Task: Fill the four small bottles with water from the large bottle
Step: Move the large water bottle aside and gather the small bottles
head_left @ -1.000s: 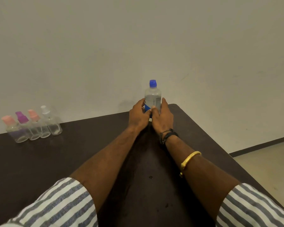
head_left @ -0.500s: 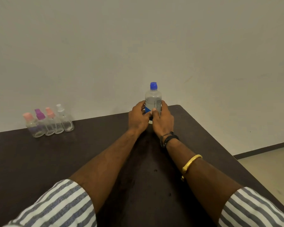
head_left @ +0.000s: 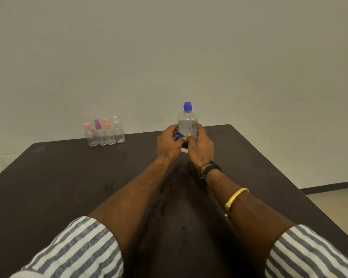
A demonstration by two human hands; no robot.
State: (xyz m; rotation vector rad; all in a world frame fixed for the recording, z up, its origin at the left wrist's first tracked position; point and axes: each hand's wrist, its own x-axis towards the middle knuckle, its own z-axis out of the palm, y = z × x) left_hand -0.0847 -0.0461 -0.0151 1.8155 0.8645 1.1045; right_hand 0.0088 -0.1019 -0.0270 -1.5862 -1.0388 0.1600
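1. At 12 o'clock on the table, near its far edge, the large bottle stands upright with its blue cap on; its lower body is hidden behind both hands, and only a pale sliver of the base shows between them.
2. Left hand: fingers curled round the bottle's 9 o'clock side, thumb lying across the front; the fingertips on the far side are hidden.
3. Right hand: wrapped round the 3 o'clock side, thumb pressed on the label; its far fingers are likewise out of sight.
4. Label print is too small to read; the water level cannot be made out.
5. Four small bottles stand in a tight row at 9 o'clock of the large bottle, well apart from it, close to the wall; whether neighbours touch cannot be told, nor whether any holds liquid.
6. Both striped sleeves are cut off by the lower edge of the view; the table's near edge is also out of view.
7. Materials: the large bottle is clear plastic, cylindrical, with a rounded shoulder; the small bottles are clear with narrow caps in pink, purple, salmon and white; the table is dark, matt and faintly speckled, with rounded far corners; the sleeves are woven cloth in grey and white stripes.
8. Right forearm: a smooth gold bangle; dark beaded bands at the wrist.
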